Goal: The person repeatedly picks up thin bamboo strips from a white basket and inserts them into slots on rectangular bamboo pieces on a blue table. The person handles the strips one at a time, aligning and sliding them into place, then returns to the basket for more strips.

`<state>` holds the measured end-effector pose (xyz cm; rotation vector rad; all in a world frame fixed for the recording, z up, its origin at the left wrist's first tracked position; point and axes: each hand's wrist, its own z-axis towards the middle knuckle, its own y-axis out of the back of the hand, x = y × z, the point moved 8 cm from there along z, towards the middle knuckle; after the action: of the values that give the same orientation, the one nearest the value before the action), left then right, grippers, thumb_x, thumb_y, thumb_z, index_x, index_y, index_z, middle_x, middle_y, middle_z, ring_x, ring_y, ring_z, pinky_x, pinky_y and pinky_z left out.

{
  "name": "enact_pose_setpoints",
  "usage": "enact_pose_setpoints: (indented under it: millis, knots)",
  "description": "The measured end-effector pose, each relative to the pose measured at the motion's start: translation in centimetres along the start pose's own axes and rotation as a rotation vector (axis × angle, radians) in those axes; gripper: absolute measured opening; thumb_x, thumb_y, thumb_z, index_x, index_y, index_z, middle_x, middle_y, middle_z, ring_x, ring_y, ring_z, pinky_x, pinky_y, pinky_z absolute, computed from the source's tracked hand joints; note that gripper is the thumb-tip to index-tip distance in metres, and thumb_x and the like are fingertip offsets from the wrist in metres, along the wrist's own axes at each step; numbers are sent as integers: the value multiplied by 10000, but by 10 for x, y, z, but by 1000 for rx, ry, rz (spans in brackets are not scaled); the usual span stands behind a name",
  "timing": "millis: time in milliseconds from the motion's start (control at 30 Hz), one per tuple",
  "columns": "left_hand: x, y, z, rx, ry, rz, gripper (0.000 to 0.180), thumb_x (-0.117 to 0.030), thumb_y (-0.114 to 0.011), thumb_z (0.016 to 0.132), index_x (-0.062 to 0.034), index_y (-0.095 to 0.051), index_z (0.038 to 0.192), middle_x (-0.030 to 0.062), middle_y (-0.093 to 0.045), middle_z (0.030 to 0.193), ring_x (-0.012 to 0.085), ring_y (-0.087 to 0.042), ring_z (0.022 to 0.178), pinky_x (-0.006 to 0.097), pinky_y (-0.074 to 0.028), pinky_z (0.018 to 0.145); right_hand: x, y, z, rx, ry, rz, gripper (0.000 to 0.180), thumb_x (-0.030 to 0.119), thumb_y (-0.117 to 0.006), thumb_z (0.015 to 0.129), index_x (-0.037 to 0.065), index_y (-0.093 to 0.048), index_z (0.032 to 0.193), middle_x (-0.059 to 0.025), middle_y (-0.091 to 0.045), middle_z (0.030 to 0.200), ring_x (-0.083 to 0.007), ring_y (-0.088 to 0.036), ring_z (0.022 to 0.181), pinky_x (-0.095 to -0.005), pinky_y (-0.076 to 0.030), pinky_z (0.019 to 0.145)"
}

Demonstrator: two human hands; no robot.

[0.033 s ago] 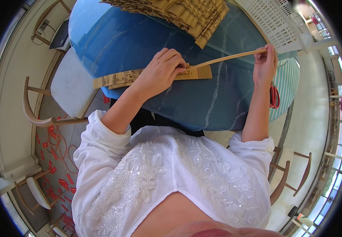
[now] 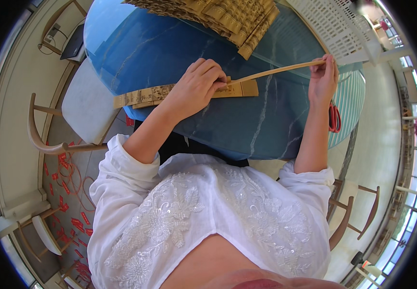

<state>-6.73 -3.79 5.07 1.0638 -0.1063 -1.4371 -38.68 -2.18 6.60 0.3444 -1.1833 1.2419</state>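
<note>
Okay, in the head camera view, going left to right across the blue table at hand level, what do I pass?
White chair seat → flat tan strip bundle → left hand pressing on it → thin bamboo strip → right hand pinching its far end → red-handled scissors at the table's right edge.

The left hand [image 2: 196, 86] presses flat on a short stack of tan strips [image 2: 146, 96] lying on the blue table [image 2: 247, 120]. The right hand [image 2: 323, 79] pinches one end of a long thin strip [image 2: 275, 72] (its other end runs under the left fingers). Red scissors [image 2: 334, 118] lie near the right wrist, and a pile of strips [image 2: 223, 17] sits farther back.
</note>
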Motion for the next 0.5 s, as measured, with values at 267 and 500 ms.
enact_pose_setpoints:
  millis: [267,500]
  knots:
    - [-1,8,1,-97,3,55,88,-38,-653,855,-28,-592,917,97,-557,966,294,-534,909,376,-453,817,-12,-12,-7,75,-92,-19,222,236,-527,1034,41,-587,948,-49,-594,803,-138,-557,690,-269,-457,678]
    - [2,14,0,-189,9,140,129,-54,-686,840,-35,-604,937,97,-566,982,293,-540,924,381,-451,821,-31,-49,-27,329,-249,-95,249,267,-514,1038,42,-606,987,-49,-625,828,-143,-627,775,-262,-482,724]
